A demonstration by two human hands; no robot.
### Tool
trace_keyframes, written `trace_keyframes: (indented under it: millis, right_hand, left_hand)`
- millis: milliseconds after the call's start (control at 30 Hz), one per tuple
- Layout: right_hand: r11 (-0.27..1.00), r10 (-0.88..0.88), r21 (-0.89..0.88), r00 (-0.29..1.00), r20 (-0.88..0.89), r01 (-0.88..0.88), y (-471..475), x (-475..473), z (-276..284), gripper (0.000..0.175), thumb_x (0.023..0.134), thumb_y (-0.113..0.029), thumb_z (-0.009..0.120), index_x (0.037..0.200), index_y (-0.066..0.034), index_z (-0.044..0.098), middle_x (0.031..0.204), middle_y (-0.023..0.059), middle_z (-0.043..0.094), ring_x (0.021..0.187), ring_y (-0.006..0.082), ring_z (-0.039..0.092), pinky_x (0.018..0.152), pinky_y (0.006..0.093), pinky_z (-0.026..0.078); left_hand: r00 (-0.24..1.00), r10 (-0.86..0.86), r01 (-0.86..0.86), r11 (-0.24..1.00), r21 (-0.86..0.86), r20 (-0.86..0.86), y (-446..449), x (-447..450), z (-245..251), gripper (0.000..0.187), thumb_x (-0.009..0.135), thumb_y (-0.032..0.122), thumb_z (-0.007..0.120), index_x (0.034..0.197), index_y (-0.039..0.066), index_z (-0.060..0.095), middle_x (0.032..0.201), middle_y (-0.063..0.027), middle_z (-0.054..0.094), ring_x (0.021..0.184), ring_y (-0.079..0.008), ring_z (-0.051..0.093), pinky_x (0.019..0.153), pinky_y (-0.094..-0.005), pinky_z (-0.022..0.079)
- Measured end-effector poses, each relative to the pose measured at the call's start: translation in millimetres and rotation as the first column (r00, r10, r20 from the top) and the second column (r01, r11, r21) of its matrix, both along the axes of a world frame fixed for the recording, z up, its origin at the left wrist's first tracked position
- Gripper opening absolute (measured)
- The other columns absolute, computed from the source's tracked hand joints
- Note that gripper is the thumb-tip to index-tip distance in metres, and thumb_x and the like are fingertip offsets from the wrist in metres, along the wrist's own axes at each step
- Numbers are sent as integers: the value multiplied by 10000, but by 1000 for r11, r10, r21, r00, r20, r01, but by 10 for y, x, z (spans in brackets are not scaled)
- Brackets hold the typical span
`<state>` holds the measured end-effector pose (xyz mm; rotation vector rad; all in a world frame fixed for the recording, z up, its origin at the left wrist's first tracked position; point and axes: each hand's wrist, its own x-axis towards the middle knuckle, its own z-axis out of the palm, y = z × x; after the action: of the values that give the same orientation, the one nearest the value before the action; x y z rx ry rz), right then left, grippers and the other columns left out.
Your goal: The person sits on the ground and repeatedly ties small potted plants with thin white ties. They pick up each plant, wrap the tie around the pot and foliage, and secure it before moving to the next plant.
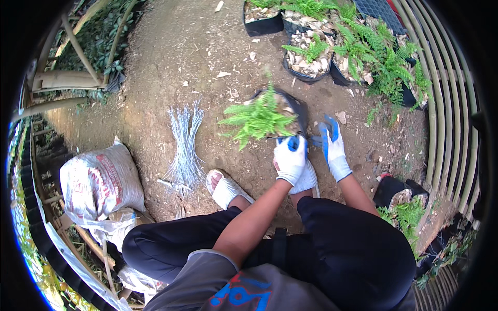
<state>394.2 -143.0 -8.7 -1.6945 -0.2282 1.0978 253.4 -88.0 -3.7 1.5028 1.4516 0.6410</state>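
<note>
A fern (258, 118) grows in a black plastic grow bag (301, 110) on the dirt ground before my feet, with pale chips around the plant. My left hand (291, 157), in a white glove with blue palm coating, is closed on the near rim of this bag. To the right of the bag is my right hand (332, 145), gloved the same way, its fingers apart and pointing away from me; it appears to hold nothing. A bundle of thin pale wire or cord strands (184, 147) lies on the ground left of the fern.
Several bagged ferns (309, 58) stand at the upper right beside a bamboo slat fence (447, 97). A full woven sack (103, 180) sits at the left near bamboo poles (81, 50). Another bagged plant (408, 212) stands right of my knee. My sandaled feet (227, 190) are close to the bag.
</note>
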Motion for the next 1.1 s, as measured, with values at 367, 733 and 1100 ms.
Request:
trace_keyframes:
  millis: [367, 733, 1100]
  right_hand:
    - [926, -368, 30, 919, -140, 376, -724, -196, -264, 401, 1095, -325, 531, 1379, -43, 537, 1145, 146, 678, 847, 270, 732, 775, 407, 621]
    - [800, 438, 65, 655, 616, -597, -67, -496, 547, 358, 926, -197, 715, 1258, -70, 672, 1040, 157, 740, 890, 369, 728, 807, 432, 589]
    - [497, 568, -234, 110, 816, -836, 1200, -624, 1345, 361, 1045, -375, 540, 1323, -176, 657, 1113, 120, 742, 971, 334, 731, 812, 469, 591]
  left_hand:
    - [678, 224, 143, 894, 424, -700, 1331, -1850, 160, 953, 750, 471, 887, 1473, 45, 434, 1408, -211, 510, 1308, -391, 473, 1099, -576, 353]
    - [626, -130, 398, 901, 172, -769, 1670, -2552, 40, 489, 820, 243, 778, 1244, 78, 598, 1192, -192, 635, 1068, -412, 648, 885, -496, 534]
    - [424, -280, 806, 550, 218, -861, 1436, -1641, 873, 449, 826, 208, 762, 1240, 101, 625, 1252, -141, 621, 1072, -348, 631, 890, -457, 520]
